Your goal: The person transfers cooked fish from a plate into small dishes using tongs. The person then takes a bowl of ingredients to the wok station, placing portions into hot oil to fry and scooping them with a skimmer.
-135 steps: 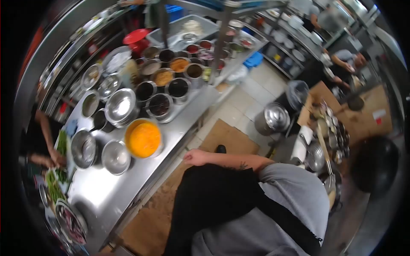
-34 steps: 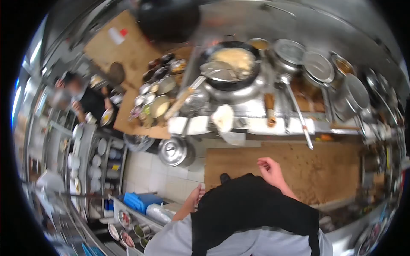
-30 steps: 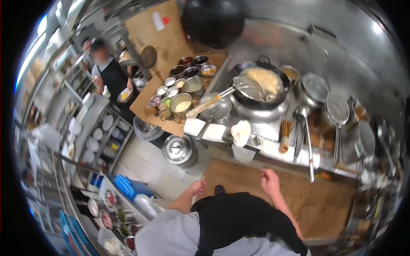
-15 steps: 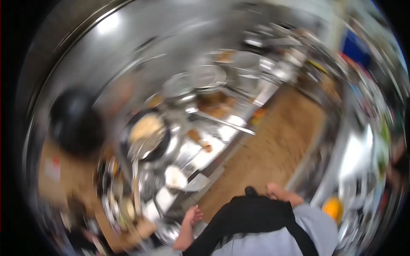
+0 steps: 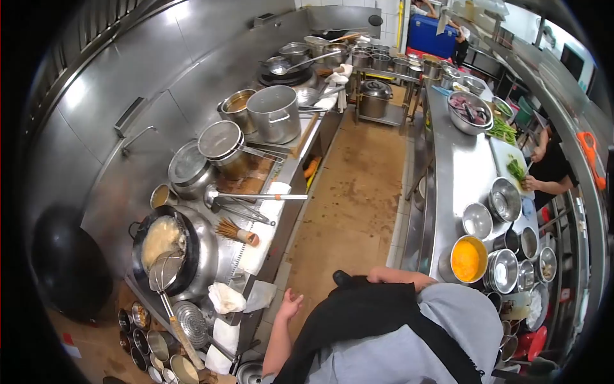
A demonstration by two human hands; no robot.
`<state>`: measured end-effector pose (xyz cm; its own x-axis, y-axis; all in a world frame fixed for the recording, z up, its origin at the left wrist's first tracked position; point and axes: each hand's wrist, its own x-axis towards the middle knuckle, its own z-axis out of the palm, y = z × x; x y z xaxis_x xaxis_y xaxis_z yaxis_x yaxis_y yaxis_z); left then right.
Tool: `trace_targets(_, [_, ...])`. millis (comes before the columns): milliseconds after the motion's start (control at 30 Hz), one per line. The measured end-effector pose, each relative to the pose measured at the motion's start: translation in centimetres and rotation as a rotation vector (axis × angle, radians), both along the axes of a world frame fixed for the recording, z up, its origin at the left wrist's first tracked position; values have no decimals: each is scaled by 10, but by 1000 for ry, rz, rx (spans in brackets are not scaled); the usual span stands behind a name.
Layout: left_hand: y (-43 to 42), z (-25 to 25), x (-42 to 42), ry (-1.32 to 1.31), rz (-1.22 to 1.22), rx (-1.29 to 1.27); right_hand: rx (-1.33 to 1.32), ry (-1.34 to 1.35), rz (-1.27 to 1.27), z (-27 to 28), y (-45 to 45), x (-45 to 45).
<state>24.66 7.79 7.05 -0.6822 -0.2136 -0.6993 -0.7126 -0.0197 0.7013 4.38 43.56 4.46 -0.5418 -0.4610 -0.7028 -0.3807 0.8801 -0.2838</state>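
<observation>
My left hand [image 5: 292, 303] hangs in the air beside the stove's front edge, fingers apart and holding nothing. Nearest to it are a clear plastic bag [image 5: 260, 296] and a crumpled white cloth [image 5: 226, 299]. My right hand [image 5: 381, 275] is drawn in against my dark apron [image 5: 358, 313], its fingers hidden. Further left, a wok [image 5: 142, 251] on the burner holds foamy, pale yellow contents [image 5: 161, 239]. A wire strainer [image 5: 165, 271] rests over its rim, the wooden handle pointing toward me. A bamboo brush [image 5: 238, 232] and a ladle [image 5: 256, 196] lie on the stove top.
A large pot [image 5: 274, 115] and lidded pots line the back of the stove. To the right, a steel counter [image 5: 451, 185] bears bowls and a pot of orange-yellow liquid [image 5: 469, 258]. Across it, a co-worker's hands cut greens [image 5: 517, 168]. A brown floor aisle [image 5: 352, 192] runs between.
My view has turned and steadied from a heavy blur, with the aisle now running straight ahead. My left hand stays free at my side; my right hand has drawn in toward the apron.
</observation>
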Motion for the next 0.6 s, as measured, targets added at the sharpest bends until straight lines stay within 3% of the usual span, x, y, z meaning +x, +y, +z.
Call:
trace_targets(100, [-13,-7,35,-180,73,37,-52,32,-10,8,-8,-9])
trace_targets(200, [-9,13,80,-393,516,164,-52,29,45,-24,-24,-28])
trace_targets(267, [-2,-22,95,-375,491,35,-2,82,221,-62,-27,-54])
trace_targets(367, [32,-15,59,-230,766,-16,-42,32,338,-60,-61,-97])
trace_targets(400, [54,33,35,-108,850,41,-59,19,375,-56,-79,-110])
trace_targets(433, [61,6,19,-92,763,73,-78,1,406,-49,-100,-120])
trace_targets(500, [82,50,-18,-133,541,-63,-114,-27,508,-37,-149,-132])
trace_targets(567, [96,1,-56,-30,371,-443,-138,-54,596,-23,-179,-136])
trace_targets(600, [94,-12,-63,22,327,-428,-153,-72,639,-17,-192,-138])
